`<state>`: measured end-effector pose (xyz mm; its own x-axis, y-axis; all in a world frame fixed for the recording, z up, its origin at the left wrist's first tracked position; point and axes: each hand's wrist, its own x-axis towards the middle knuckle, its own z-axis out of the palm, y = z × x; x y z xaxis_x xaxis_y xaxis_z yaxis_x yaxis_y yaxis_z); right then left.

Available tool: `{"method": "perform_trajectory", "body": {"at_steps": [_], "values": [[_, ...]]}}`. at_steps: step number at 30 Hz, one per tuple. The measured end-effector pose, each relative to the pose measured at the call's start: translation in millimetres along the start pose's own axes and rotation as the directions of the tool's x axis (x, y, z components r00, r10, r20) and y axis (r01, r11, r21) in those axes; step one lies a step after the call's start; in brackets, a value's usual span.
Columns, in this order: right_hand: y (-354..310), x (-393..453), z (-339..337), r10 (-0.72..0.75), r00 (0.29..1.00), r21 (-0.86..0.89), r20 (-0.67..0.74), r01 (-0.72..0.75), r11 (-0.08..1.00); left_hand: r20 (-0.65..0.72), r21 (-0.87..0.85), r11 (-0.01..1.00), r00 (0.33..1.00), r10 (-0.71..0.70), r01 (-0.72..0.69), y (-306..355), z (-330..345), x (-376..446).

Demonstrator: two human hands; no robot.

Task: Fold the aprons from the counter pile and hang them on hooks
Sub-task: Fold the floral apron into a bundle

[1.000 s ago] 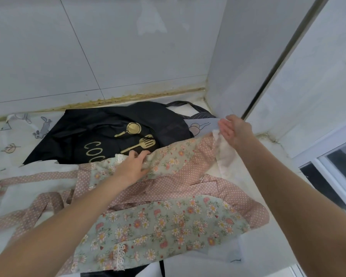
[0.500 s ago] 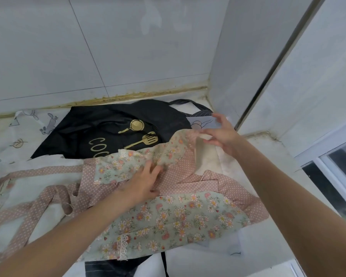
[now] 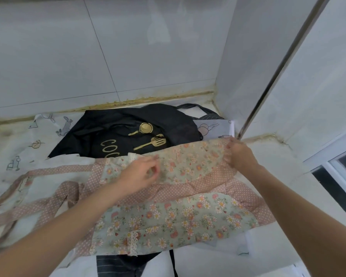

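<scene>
Counter (image 3: 288, 176): pale, tiled corner, spread with aprons.
White apron (image 3: 18, 140): rabbit print, far left.
Floral apron (image 3: 178, 220): pink dotted trim, on top of the pile (lace at its near edge).
Black apron (image 3: 128, 126): gold utensils, behind it.
Left hand (image 3: 138, 174): fingers curled, pinching the floral top edge.
Right hand (image 3: 240, 154): gripping the same edge's right corner.

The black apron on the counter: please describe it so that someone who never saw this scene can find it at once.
Look at the back of the counter, where the tiled wall meets it. The black apron lies there, just beyond the floral apron that both hands hold. Only it is plain black with gold print: a pan, a spatula and letters.
</scene>
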<state>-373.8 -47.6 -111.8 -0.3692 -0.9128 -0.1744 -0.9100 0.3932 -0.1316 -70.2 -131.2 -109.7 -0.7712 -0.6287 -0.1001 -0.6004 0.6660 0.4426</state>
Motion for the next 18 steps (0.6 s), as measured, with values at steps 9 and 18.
{"method": "perform_trajectory", "body": {"at_steps": [9, 18], "values": [[-66.7, -14.8, 7.9, -0.242, 0.967, -0.103, 0.08, 0.25, 0.963, 0.327, 0.372, 0.927, 0.929, -0.173, 0.042, 8.4, 39.0, 25.1], [-31.1, 23.2, 36.4, 0.021, 0.838, -0.075, 0.546, 0.024, 0.997, 0.398, 0.301, 0.915, 0.836, -0.378, 0.27, 0.2, 46.7, 53.2]]}}
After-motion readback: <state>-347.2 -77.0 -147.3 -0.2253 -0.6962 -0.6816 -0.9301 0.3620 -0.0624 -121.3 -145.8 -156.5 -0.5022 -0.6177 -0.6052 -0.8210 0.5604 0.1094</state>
